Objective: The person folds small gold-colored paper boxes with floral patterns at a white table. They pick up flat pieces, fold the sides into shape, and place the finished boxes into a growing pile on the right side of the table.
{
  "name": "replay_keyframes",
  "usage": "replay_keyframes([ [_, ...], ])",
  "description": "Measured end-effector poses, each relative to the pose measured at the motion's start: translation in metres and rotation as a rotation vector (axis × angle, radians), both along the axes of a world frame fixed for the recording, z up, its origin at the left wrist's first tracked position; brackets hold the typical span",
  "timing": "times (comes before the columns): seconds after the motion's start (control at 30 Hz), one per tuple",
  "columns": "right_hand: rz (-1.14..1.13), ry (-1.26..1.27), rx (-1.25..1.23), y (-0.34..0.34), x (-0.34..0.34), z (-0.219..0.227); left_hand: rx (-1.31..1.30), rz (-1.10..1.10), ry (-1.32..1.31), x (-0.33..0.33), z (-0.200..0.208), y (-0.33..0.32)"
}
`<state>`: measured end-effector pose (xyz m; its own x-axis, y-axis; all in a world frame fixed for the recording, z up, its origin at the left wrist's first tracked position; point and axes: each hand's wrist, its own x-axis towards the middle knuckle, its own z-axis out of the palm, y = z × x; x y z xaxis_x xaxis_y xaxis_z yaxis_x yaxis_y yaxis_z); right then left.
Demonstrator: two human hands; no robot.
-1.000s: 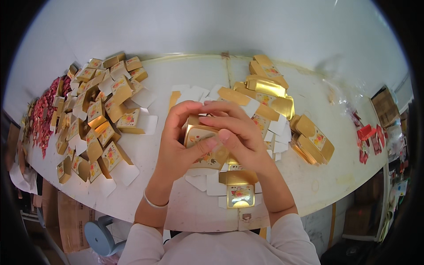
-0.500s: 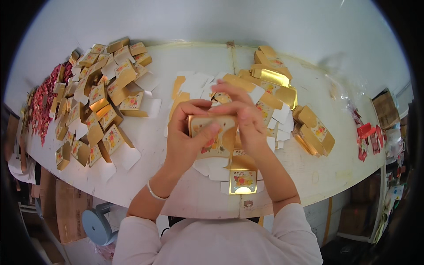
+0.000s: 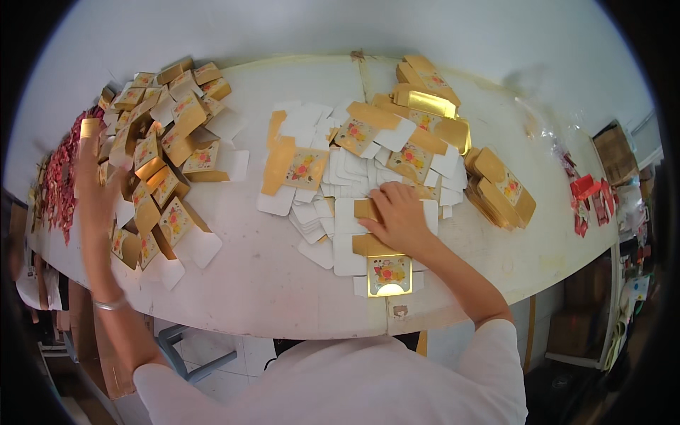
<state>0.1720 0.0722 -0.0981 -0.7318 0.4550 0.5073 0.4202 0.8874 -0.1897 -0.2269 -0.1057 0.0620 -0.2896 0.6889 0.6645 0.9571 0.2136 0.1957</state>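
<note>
My left hand (image 3: 98,180) is stretched out over the left heap of folded gold boxes (image 3: 163,184), smeared by motion. A gold box end shows at its fingertips; whether the fingers hold it is unclear. My right hand (image 3: 402,218) rests on a flat unfolded carton (image 3: 389,273), white inside with gold flower-printed panels. Its fingers are bent over the carton's upper part, the thumb to their left. This carton lies on the near side of a spread of flat cartons (image 3: 304,168).
On the white table (image 3: 283,297), a stack of gold cartons (image 3: 506,188) stands to the right, with others behind it. Red small packets (image 3: 60,180) are heaped at far left. Red wrappers (image 3: 586,195) and clear plastic lie near the right edge. A stool (image 3: 191,347) stands below.
The folded box held between both hands is gone from the middle. My left hand has swung far left to the heap; my right hand has come down onto the flat carton.
</note>
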Motion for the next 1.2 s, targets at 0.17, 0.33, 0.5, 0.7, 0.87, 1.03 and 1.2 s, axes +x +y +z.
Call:
replay_keyframes([
  [0.17,-0.017,0.041,0.034,0.010,-0.006,-0.013,-0.291,-0.433,-0.387,0.126,-0.050,0.027],
  [0.33,-0.331,0.444,-0.559,0.025,-0.022,0.054,-0.172,-0.740,-0.833,0.183,-0.074,0.058],
  [0.5,-0.229,0.898,-0.447,0.062,-0.060,0.069,-0.066,-0.745,-1.193,0.224,-0.096,0.125],
  [0.7,-0.213,1.083,-0.328,0.069,-0.074,0.068,0.194,-0.627,-1.079,0.211,-0.101,0.162],
  [0.87,-0.127,0.659,0.453,0.050,-0.062,0.093,0.309,-0.636,-0.875,0.208,-0.093,0.154],
  [1.03,-0.088,0.734,0.267,0.036,-0.055,0.113,0.301,-0.582,-0.671,0.214,-0.070,0.129],
  [1.2,-0.036,0.860,-0.046,0.034,-0.053,0.109,0.028,-1.029,-1.359,0.216,-0.064,0.113],
])
